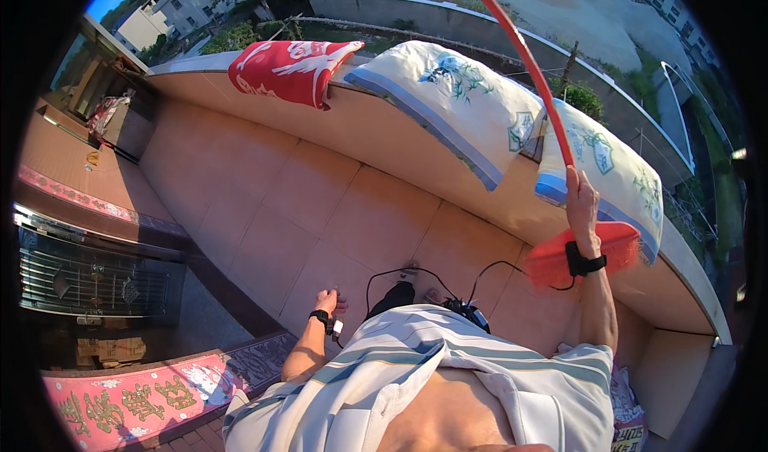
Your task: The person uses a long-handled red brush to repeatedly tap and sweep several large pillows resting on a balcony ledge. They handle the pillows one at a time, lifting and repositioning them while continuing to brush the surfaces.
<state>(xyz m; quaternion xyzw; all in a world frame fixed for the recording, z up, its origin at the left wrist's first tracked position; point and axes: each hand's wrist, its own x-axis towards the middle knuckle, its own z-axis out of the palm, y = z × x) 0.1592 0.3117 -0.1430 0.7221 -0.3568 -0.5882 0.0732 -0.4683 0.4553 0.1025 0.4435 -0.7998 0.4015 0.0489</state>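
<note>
My right hand (582, 206) grips the long red handle of a broom (543, 83), held up over the balcony wall, with its red bristle head hanging below, beside my wrist. Behind this hand a white and blue pillow (606, 152) with a bamboo print lies over the wall's top. Just left of it lies a second, similar pillow (450, 92). A folded red cloth (288, 71) with white figures hangs over the wall farther left. My left hand (331, 302) hangs low at my side above the tiles, its fingers partly curled, holding nothing that I can see.
The low balcony wall (384, 116) curves around the tiled floor (336, 212). A metal door (96, 278) and its dark sill are at the left. Black cables (420, 269) loop at my waist. A printed bag (627, 416) lies at the lower right.
</note>
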